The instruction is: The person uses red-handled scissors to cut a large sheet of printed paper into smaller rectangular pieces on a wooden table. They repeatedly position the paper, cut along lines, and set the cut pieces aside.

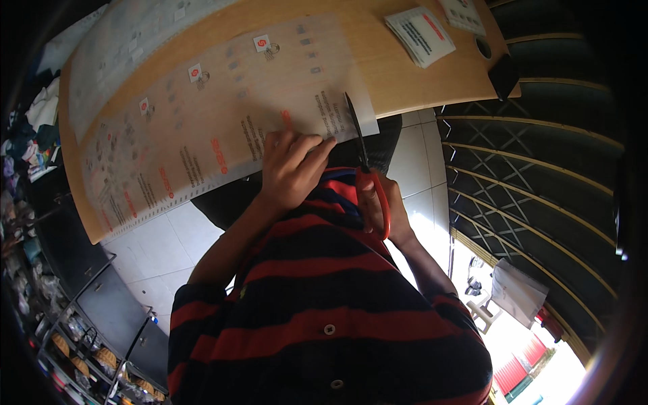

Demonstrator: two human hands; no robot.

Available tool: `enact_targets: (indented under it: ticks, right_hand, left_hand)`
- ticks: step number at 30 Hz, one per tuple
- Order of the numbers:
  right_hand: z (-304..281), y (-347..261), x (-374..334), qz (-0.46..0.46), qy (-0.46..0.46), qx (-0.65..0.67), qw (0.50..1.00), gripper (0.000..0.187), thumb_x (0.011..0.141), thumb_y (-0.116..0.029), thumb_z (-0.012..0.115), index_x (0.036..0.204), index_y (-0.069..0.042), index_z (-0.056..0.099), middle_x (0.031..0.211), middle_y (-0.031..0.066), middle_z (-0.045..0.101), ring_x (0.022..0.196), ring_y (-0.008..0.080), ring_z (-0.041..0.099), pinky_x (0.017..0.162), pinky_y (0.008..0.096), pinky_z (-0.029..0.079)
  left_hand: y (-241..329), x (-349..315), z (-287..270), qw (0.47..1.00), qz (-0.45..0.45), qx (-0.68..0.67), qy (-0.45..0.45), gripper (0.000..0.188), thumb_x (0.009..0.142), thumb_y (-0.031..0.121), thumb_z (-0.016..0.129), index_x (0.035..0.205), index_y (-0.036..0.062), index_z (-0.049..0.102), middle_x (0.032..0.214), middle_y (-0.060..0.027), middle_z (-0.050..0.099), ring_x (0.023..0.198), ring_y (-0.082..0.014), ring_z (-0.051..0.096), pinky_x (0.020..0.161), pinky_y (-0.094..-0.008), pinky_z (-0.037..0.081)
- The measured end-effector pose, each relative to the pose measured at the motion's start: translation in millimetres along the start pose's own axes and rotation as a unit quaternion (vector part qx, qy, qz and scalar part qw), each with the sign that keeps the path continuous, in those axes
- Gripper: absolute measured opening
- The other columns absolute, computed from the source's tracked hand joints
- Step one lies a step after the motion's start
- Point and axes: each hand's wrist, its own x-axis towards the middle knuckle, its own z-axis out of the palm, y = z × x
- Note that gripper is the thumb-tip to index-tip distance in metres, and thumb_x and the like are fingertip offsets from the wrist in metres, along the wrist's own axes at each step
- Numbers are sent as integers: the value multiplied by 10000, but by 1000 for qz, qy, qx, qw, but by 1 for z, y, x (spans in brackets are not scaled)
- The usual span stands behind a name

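Note:
A large translucent printed sheet (223,101) lies across the wooden table (398,91), its near edge reaching the table's front. My left hand (291,165) is at that near edge, fingers bent over the printed side and the thumb out of sight, gripping the sheet. In my right hand (388,202) are red-handled scissors (365,169), with the handle loops around my fingers. The long dark blade points away from me, over the sheet close to its right end. The other blade cannot be made out.
Printed leaflets (420,37) lie at the table's far right, with another printed stack (464,15) behind them. A black object (503,76) sits at the right corner. Grey cabinets (111,297) stand at left; a folding metal shutter (533,162) is at right.

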Motion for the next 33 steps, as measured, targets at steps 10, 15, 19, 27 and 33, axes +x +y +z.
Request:
enact_targets:
  ticks: [10,15,19,27,33]
  right_hand:
    - [-4,-16,14,8,-17,-37,999,612,1013,-556,405,846,22,514,534,46,498,386,128,542,348,251,408]
    - [-5,-18,20,2,-9,-34,999,587,1022,-531,412,837,12,531,514,31,478,366,114,508,344,244,392]
    - [-6,-31,26,10,0,-65,998,628,1028,-554,363,748,-10,503,477,10,450,347,95,463,332,223,362]
    - [-7,-31,37,-13,-10,-47,999,653,1028,-565,354,703,-20,510,454,10,433,345,106,461,328,235,358]
    - [-6,-42,45,5,-15,-64,998,723,1023,-601,303,620,-34,499,417,25,432,337,117,463,345,246,364]
  left_hand:
    - [1,-2,-1,1000,6,-2,15,313,681,42,745,994,64,730,895,2,582,765,-189,557,712,-379,403]
    - [7,-5,-2,1000,4,-10,22,301,681,45,746,980,64,731,884,6,588,750,-181,558,711,-377,404]
    - [5,-9,1,1000,0,-7,30,296,681,54,746,977,65,732,882,9,590,747,-173,560,708,-374,406]
    - [14,-12,-3,999,-9,-30,28,279,687,51,758,965,63,732,877,8,586,750,-169,566,701,-369,405]
    - [16,-14,-1,998,-29,-35,54,285,685,31,768,966,63,731,866,5,581,751,-179,568,687,-368,405]
